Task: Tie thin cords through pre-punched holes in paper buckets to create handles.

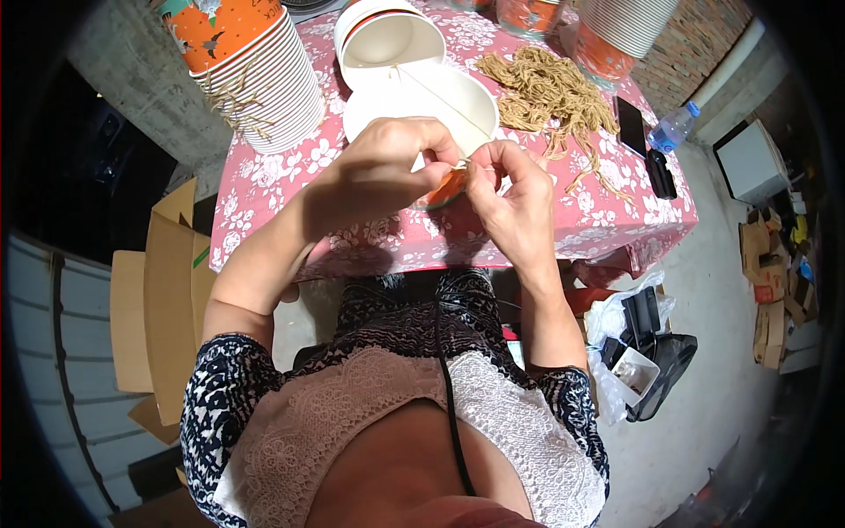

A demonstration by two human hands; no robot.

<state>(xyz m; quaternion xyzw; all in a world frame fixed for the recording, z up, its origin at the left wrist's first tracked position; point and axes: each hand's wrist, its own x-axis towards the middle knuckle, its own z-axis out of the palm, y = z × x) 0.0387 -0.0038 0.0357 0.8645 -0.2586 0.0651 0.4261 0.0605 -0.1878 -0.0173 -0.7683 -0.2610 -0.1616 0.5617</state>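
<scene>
White inside and orange outside, a bucket [477,95] lies tipped at the grip, its mouth just beyond the fingers. Left hand [396,163] and right hand [518,195] meet in 2 narrow pinches on a thin pale cord [455,106], which stretches from them across that mouth; how it passes between the fingertips is too small to tell. Beyond the grip, nested buckets [387,44] lie on their sides. Farther left rises a tall bucket stack [268,92]; to the right, tan twine [546,88] is heaped, then a phone [630,126] and a blue-capped bottle [672,129]. Pink floral tablecloth [273,198] spreads underneath.
</scene>
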